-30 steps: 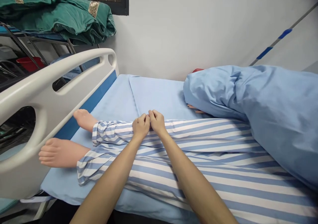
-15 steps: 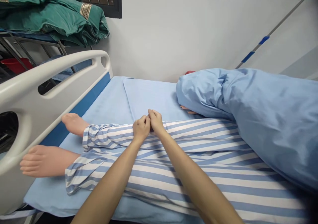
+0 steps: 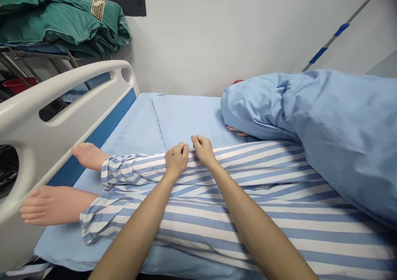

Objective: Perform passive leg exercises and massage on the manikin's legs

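Observation:
My left hand is closed, knuckles up, over the far leg of the blue-and-white striped trousers. Just right of it, my right hand is also curled into a fist above that same trouser leg, with a small gap between the two. The undersides of both fists are hidden, so whether they pinch anything cannot be seen. A manikin wears the trousers and lies on the bed; its far foot and near foot stick out of the cuffs at left.
A light-blue quilt is folded back over the manikin's body at right, with fingertips showing under its edge. The white bed end board rises at left. Green bedding lies on a rack behind it. A blue sheet covers the mattress.
My hands, touching each other before, have come apart; the right one has shifted to the right. The camera view has also moved slightly.

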